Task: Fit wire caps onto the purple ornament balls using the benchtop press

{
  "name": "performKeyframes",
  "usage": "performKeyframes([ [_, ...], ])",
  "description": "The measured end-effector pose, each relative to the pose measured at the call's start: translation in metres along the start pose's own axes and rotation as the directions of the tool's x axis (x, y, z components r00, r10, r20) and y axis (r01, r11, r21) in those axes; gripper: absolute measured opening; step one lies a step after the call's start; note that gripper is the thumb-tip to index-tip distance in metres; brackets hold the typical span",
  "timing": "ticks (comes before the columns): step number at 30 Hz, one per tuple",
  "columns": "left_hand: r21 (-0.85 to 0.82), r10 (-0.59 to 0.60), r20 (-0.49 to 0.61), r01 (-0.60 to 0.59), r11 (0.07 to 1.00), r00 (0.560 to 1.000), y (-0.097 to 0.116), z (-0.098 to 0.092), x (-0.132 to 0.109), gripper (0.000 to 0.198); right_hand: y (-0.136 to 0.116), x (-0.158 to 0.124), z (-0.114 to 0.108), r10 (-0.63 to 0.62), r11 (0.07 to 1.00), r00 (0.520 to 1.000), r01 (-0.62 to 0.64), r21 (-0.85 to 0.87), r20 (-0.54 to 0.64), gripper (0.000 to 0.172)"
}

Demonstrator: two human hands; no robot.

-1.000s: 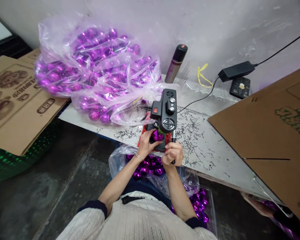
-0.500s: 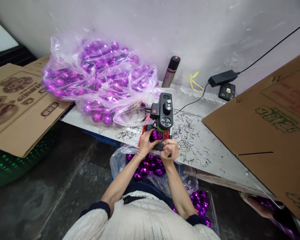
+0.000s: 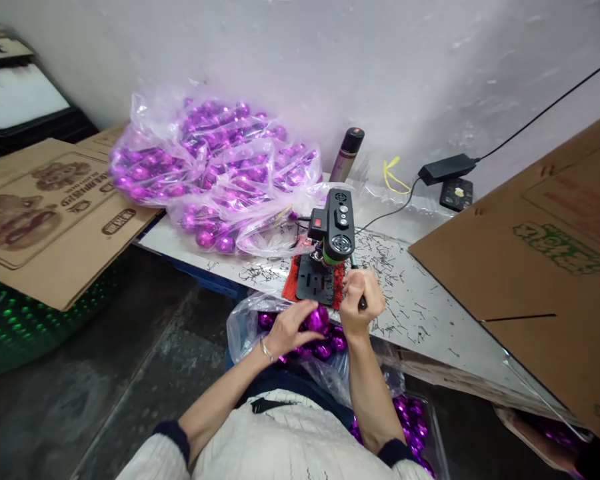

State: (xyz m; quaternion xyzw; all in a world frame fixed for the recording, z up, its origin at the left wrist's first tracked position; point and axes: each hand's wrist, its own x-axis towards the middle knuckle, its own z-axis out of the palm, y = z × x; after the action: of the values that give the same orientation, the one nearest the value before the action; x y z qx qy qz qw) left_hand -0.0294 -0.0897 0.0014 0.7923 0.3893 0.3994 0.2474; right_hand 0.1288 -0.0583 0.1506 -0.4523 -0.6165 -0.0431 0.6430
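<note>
A shiny purple bauble [image 3: 319, 320] is between the thumb and fingers of my left hand [image 3: 286, 329], in front of the machine's base. My right hand [image 3: 361, 297] is closed round the lever handle [image 3: 363, 303], whose black end shows beside the fist. The lever belongs to a small black benchtop press machine [image 3: 341, 223] with a red switch and round vents. Its slotted black base plate [image 3: 314, 283] lies on a red cloth [image 3: 291, 279], with no bauble on it. Below the table edge, a clear plastic bag [image 3: 240, 327] of purple baubles lies open at my lap.
A large plastic bag [image 3: 205, 163] of purple baubles fills the table's left. Dark thin scraps [image 3: 395, 283] litter the white tabletop. Behind stand a spray can [image 3: 347, 155] and a power adapter [image 3: 447, 169]. Cardboard boxes [image 3: 55, 213] flank both sides; a bauble-filled tub [image 3: 433, 427] sits low right.
My left hand has drawn the bauble from under the machine head down towards the lap bag. My right hand has shifted slightly right with the lever. The view has tilted a little.
</note>
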Motion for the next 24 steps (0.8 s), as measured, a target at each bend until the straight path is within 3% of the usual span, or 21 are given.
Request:
performKeyframes([
  [1, 0.028, -0.009, 0.086, 0.006, 1.000, 0.996, -0.001, 0.001, -0.018, 0.073, 0.002, -0.005, 0.000, -0.019, 1.000, 1.000, 0.019, -0.007, -0.001, 0.031],
  [3, 0.130, -0.144, 0.206, 0.119, 0.984, 0.968, -0.006, 0.004, -0.047, 0.070, 0.006, -0.014, 0.001, -0.038, 0.999, 0.999, 0.038, -0.018, -0.005, 0.030],
  [5, 0.191, -0.261, 0.217, 0.221, 0.956, 0.941, -0.008, 0.004, -0.058, 0.070, 0.009, -0.020, 0.001, -0.045, 0.999, 0.999, 0.045, -0.015, -0.007, 0.029],
  [7, 0.132, -0.231, 0.162, 0.211, 0.968, 0.959, -0.007, -0.004, -0.047, 0.061, 0.012, -0.023, 0.002, -0.052, 0.999, 0.999, 0.052, -0.004, -0.003, 0.028],
  [10, 0.015, -0.072, -0.006, 0.072, 0.997, 0.997, -0.005, -0.031, 0.010, 0.025, 0.014, -0.025, 0.002, -0.045, 0.999, 0.999, 0.045, 0.011, -0.009, 0.028],
  [12, 0.072, -0.058, -0.148, 0.070, 0.995, 0.987, -0.014, -0.055, 0.066, 0.023, 0.014, -0.026, 0.002, -0.030, 0.999, 0.999, 0.030, 0.013, -0.016, 0.028],
  [14, 0.186, -0.142, -0.230, 0.187, 0.965, 0.963, -0.031, -0.078, 0.124, 0.022, 0.014, -0.027, 0.002, -0.025, 1.000, 1.000, 0.025, 0.014, -0.011, 0.028],
  [15, 0.264, -0.238, -0.245, 0.301, 0.916, 0.940, -0.042, -0.088, 0.151, 0.023, 0.013, -0.028, 0.001, -0.027, 1.000, 1.000, 0.027, 0.014, -0.005, 0.028],
  [17, 0.385, -0.466, -0.237, 0.523, 0.760, 0.852, -0.063, -0.104, 0.192, 0.030, 0.014, -0.028, 0.001, -0.037, 0.999, 0.999, 0.037, 0.018, 0.004, 0.027],
  [20, 0.420, -0.573, -0.225, 0.609, 0.673, 0.788, -0.084, -0.118, 0.223, 0.031, 0.014, -0.028, 0.001, -0.049, 0.998, 0.999, 0.049, 0.027, 0.007, 0.026],
  [24, 0.417, -0.611, -0.219, 0.639, 0.646, 0.760, -0.090, -0.129, 0.230, 0.027, 0.014, -0.029, 0.002, -0.047, 0.998, 0.999, 0.047, 0.035, -0.005, 0.026],
])
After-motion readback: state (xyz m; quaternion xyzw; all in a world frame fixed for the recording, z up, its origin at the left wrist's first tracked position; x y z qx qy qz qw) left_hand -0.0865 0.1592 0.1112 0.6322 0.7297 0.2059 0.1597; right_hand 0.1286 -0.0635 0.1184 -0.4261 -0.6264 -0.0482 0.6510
